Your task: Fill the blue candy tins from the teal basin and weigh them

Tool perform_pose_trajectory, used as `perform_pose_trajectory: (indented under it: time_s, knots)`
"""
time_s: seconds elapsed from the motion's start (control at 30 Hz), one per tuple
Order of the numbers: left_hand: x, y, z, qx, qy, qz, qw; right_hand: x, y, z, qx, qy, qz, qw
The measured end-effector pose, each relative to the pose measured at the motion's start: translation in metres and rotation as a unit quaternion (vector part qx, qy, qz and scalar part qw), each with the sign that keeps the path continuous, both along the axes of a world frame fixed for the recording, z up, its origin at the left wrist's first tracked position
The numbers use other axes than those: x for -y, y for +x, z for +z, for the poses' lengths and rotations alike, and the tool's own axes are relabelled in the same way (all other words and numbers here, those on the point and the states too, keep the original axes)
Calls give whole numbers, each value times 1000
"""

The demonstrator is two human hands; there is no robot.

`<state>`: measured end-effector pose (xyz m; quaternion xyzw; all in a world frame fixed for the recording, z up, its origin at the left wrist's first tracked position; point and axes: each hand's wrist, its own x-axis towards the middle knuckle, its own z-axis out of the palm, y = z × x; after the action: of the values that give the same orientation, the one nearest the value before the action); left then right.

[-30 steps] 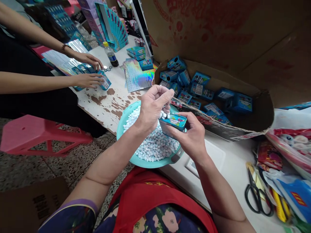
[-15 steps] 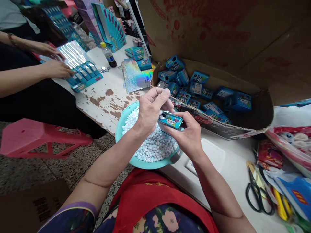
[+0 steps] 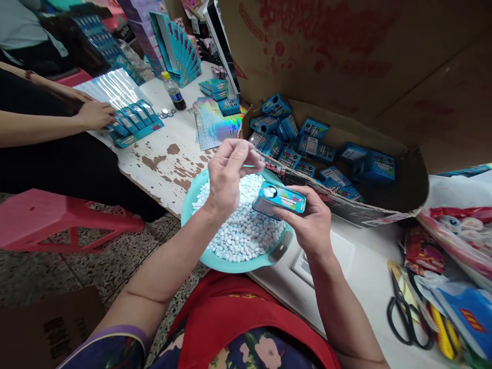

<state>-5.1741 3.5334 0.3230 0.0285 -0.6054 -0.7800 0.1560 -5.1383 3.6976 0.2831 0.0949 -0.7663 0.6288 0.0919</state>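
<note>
My right hand [image 3: 309,215] is closed around a small blue candy tin [image 3: 284,199], held tilted above the basin. A round opening in the tin's top, near its left end, shows white candies inside. My left hand [image 3: 226,177] is raised just left of the tin, apart from it. Its fingers are curled together and slightly blurred, and whatever they may hold is hidden. Beneath both hands stands a turquoise basin [image 3: 186,205] full of small white candies [image 3: 238,236].
On the right, a cardboard box [image 3: 384,210] holds several blue tins [image 3: 313,128]. A white scale [image 3: 340,251] lies under my right forearm, with scissors [image 3: 407,312] farther right. At left, a co-worker's hand [image 3: 96,115] rests on a display carton [image 3: 142,128]. A bottle [image 3: 175,92] stands behind.
My left hand has drawn back leftward from the tin. The tin has shifted right and slightly down in my right hand, uncovering its opening. The co-worker's hands have moved slightly.
</note>
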Motion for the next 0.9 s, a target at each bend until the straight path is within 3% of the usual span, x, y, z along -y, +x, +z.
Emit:
perform_pose_trajectory:
  time_s: [0.07,0.13,0.23,0.33,0.4,0.43,0.5,0.53,0.57,0.63,0.7,0.77,0.83,0.9]
  knots:
    - [13,-5,-22,9,-115,-4,993,-7,2,-4,13,-12,-7,1000]
    - [21,-5,-46,31,-295,-60,953,-12,3,-8,8,-11,-2,1000]
    - [19,3,-75,24,-526,-180,831,-20,3,-13,-14,-20,-7,1000]
    - [7,13,-85,14,-668,-194,719,-25,3,-16,-48,-41,-4,998]
    - [1,16,-84,14,-717,-175,674,-27,4,-17,-68,-40,16,997]
    - [-1,16,-83,10,-726,-173,665,-27,6,-17,-75,-35,25,996]
    - [-1,15,-82,13,-719,-173,674,-27,9,-15,-80,-21,33,996]
    - [-1,14,-82,22,-702,-166,692,-27,11,-14,-80,-16,30,996]
    - [0,13,-83,34,-676,-149,721,-27,12,-13,-79,-9,26,997]
    - [3,9,-82,60,-582,-98,805,-28,15,-9,-76,6,15,997]
    - [6,4,-77,93,-409,-59,906,-29,18,-5,-71,21,3,997]
    - [9,-1,-66,146,-167,-57,973,-28,19,1,-65,39,-6,997]
    - [12,-4,-47,189,54,-84,977,-25,19,7,-64,71,-13,995]
    - [12,-5,-25,189,173,-107,961,-18,17,13,-64,114,-10,991]
